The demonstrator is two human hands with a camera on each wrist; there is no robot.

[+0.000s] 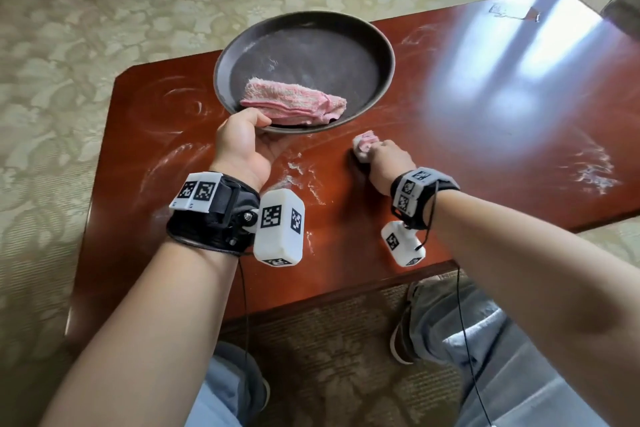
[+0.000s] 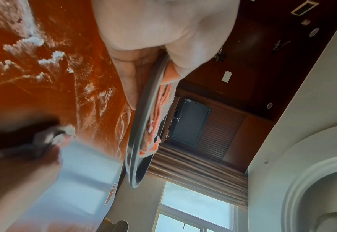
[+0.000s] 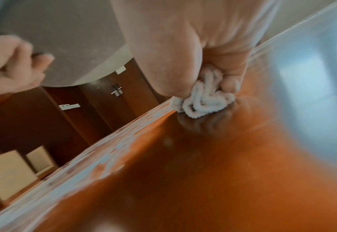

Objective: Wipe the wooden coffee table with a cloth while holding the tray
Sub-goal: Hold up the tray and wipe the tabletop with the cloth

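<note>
A round dark tray [image 1: 311, 55] is held up over the reddish wooden coffee table [image 1: 450, 156]. My left hand [image 1: 242, 139] grips its near rim, thumb on top and fingers [image 2: 130, 87] underneath. A folded pink towel [image 1: 294, 102] lies in the tray [image 2: 142, 125]. To the right, my right hand [image 1: 384, 156] grips a bunched pink-and-white cloth [image 1: 363, 146] and presses it onto the table top. In the right wrist view the cloth [image 3: 205, 100] is wadded under curled fingers. White powder streaks [image 1: 301, 177] lie on the wood between the hands.
More white powder smears [image 1: 595, 170] sit on the table's right side and on its left part [image 1: 183, 104]. A small scrap [image 1: 512, 14] lies at the far right corner. Patterned carpet [image 1: 69, 45] surrounds the table. My knees and shoes [image 1: 405, 333] are below the near edge.
</note>
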